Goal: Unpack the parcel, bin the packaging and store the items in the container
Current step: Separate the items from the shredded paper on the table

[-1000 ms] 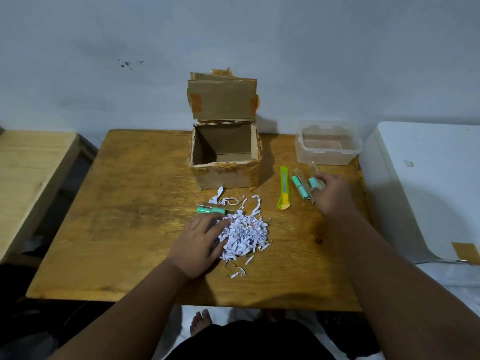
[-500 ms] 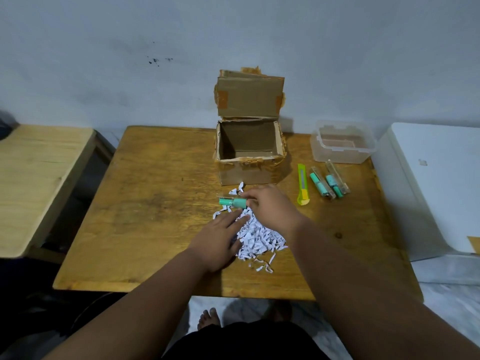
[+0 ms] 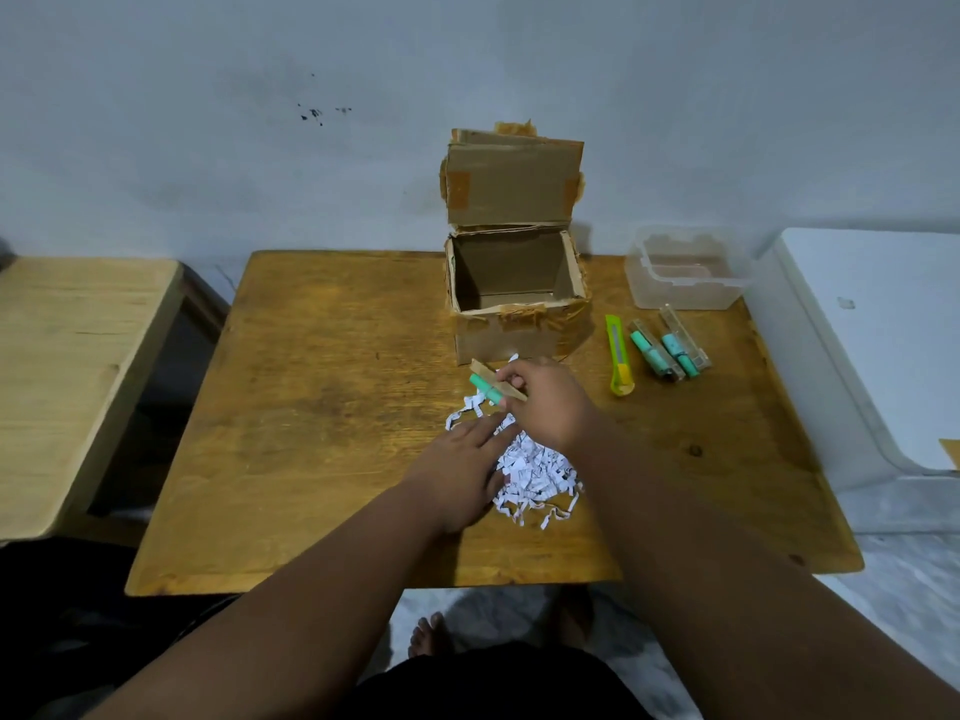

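Note:
An open cardboard parcel stands at the back of the wooden table, its flap up. In front of it lies a heap of white shredded paper. My left hand rests flat on the heap's left side, fingers spread. My right hand pinches a green tube in a clear packet, lifted just above the shreds. Two more packed green tubes lie to the right, beside a yellow-green utility knife. A clear plastic container sits open at the back right.
A white appliance or bin lid stands against the table's right side. A lighter wooden table is at the left, with a dark gap between. My bare foot shows on the floor below the front edge.
My right hand came over from the two tubes at the right, took hold of the tube by the shreds and has lifted it. My left hand stayed on the paper heap.

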